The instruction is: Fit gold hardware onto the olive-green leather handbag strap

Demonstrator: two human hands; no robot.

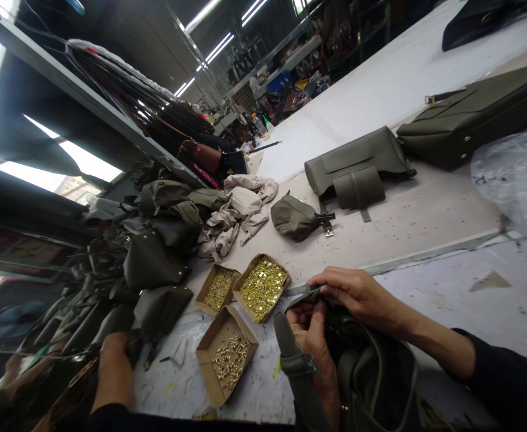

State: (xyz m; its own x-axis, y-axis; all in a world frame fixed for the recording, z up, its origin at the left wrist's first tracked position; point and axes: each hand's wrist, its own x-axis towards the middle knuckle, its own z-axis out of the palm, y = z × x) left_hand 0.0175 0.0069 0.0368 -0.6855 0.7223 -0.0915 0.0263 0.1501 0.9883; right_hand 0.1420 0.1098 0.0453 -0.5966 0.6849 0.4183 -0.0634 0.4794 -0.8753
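A dark olive handbag [371, 372] lies before me at the lower right, its zipped opening facing up. My left hand [313, 342] is closed on the edge of the bag, thumb up and fingers curled under it. From the right, my right hand [353, 294] pinches the same edge near a small flap, fingers pressed together. Whether a small fitting sits between the fingertips is hidden. A strap [297, 360] with a metal buckle hangs beside my left hand. Left of the hands stand a cardboard tray [200, 354] of small gold studs and two more trays with brassy pieces.
Olive bags [155, 258] are heaped at the left, beside crumpled beige cloth [245, 204]. A small pouch [293, 217] and larger olive bags [358, 162] lie on the table beyond. Clear plastic [520, 174] is at the right. Another person's arm [117, 366] shows lower left.
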